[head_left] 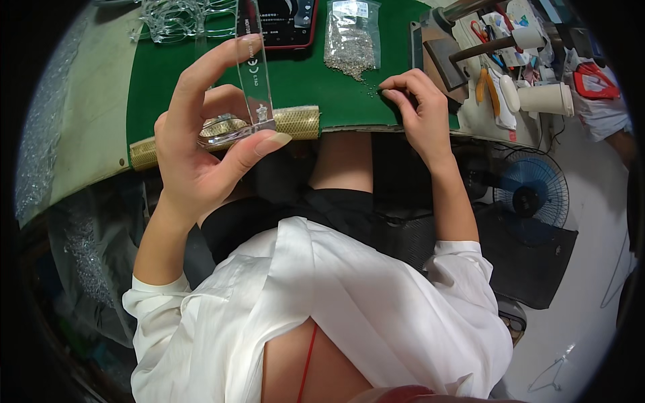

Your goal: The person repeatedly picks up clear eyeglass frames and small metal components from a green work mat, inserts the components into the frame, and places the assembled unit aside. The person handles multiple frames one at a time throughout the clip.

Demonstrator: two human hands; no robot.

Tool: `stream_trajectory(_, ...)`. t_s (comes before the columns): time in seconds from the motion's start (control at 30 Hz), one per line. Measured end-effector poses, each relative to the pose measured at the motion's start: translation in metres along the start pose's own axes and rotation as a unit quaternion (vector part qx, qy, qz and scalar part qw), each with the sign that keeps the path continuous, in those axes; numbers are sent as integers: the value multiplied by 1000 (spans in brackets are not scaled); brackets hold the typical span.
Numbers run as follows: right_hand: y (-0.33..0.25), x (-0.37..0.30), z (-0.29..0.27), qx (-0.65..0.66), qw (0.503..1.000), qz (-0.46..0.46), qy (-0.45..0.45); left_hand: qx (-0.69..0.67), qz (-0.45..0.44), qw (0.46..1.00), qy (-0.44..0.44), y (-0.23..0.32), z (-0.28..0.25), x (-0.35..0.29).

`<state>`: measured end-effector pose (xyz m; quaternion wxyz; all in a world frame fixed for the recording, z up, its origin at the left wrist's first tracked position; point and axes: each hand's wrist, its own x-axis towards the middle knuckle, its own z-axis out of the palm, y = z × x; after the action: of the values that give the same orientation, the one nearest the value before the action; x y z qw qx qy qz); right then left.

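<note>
My left hand (191, 161) is raised above the bench edge, closed on a pair of clear plastic eyeglasses (256, 84). One temple points upward between thumb and fingers, its metal hinge near my thumb. Part of the front is hidden behind my fingers. On the green mat (309, 84), my right hand (428, 115) pinches thumb and forefinger together beside loose tiny metal pieces (370, 88). Whatever sits between those fingertips is too small to make out. More of the same pieces spill from a clear plastic bag (351, 37) just beyond.
Several clear eyeglass frames (178, 20) and a phone (290, 23) lie at the back. A gold patterned roll (295, 123) runs along the front edge. To the right stand a lever tool (440, 64), orange-handled pliers (494, 94) and a white cup (547, 99). A blue fan (533, 195) is below.
</note>
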<state>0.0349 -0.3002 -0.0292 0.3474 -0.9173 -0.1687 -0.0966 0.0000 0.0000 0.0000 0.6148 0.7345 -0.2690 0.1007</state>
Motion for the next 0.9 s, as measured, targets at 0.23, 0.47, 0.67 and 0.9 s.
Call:
stream_trajectory(0.23, -5, 1, 3, -20, 1000, 9, 7, -1, 12, 1000, -1, -9, 1, 0)
stream_trajectory(0.47, -5, 1, 8, -37, 999, -19, 0, -7, 13, 1000, -4, -9, 0, -1)
stream_trajectory(0.67, -4, -1, 1, 28, 999, 14, -15, -12, 15, 1000, -7, -9, 1, -1)
stream_trajectory(0.9, -4, 0, 2, 25, 999, 19, -20, -9, 33, 999, -19, -11, 1, 1)
